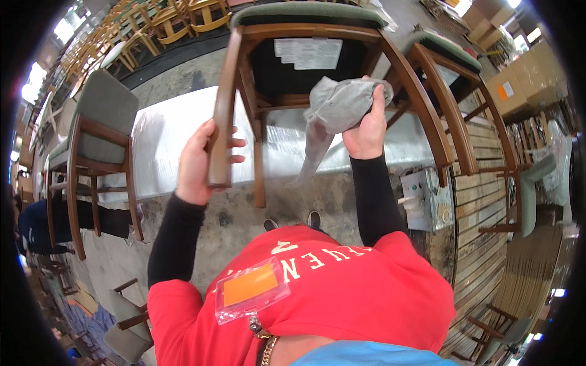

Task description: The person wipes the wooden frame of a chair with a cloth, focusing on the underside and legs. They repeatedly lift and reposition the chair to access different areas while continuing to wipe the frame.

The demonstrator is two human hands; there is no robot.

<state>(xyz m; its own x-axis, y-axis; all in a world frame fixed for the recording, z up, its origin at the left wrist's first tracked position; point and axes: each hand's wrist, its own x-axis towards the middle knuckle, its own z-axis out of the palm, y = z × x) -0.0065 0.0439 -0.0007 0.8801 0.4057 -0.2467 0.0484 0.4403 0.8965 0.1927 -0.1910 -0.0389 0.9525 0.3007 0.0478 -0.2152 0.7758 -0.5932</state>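
A brown wooden chair (pixel 228 91) with a dark green padded seat is tipped so that its black underside, bearing white labels, faces me. My left hand (pixel 195 161) is closed round one of its legs near the end, the fingertips showing past the far side of the wood. In my right hand (pixel 367 131) is a bunched grey cloth (pixel 339 104), the thumb up along its side and a loose tail hanging down. The cloth is in front of the chair's underside; whether it touches the frame I cannot tell.
A bench (pixel 165 140) wrapped in shiny sheeting lies beneath the chair. Another green-seated chair (pixel 452 55) stands close on the right, and one more (pixel 104 122) on the left beside a person in dark clothes (pixel 36 226). A slatted wooden platform (pixel 479 201) and cardboard boxes (pixel 537 85) are at right.
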